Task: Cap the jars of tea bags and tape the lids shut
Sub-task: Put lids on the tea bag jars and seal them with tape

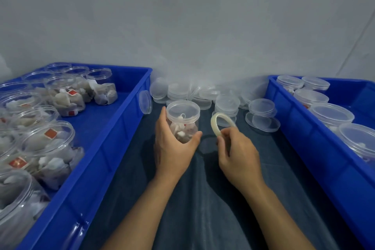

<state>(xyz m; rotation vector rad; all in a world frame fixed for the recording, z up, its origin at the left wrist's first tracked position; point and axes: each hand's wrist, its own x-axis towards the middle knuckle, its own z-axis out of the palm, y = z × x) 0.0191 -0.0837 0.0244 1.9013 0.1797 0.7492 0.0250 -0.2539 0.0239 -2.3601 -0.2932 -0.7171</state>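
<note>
Nearest, at 6 o'clock: two bare forearms over dark cloth (203,199). At 9 o'clock, left blue crate (105,148) full of uncapped jars of tea bags (48,140). Left hand (172,144) just left of centre, fingers and thumb curled round capped jar (182,122), clear lid (183,109) already seated. Right hand (237,154) just right of centre, fingertips pinching tape roll (222,124), roll tilted up, near jar but apart. Loose tape end not discernible. At 12 o'clock, pile of spare lids (203,91) against wall. At 3 o'clock, right blue crate (304,128) with capped jars (331,114). Judged step: taping lid. Best done by keeping jar steady, finding tape end, pressing across lid-to-wall seam, turning jar while unrolling.
</note>
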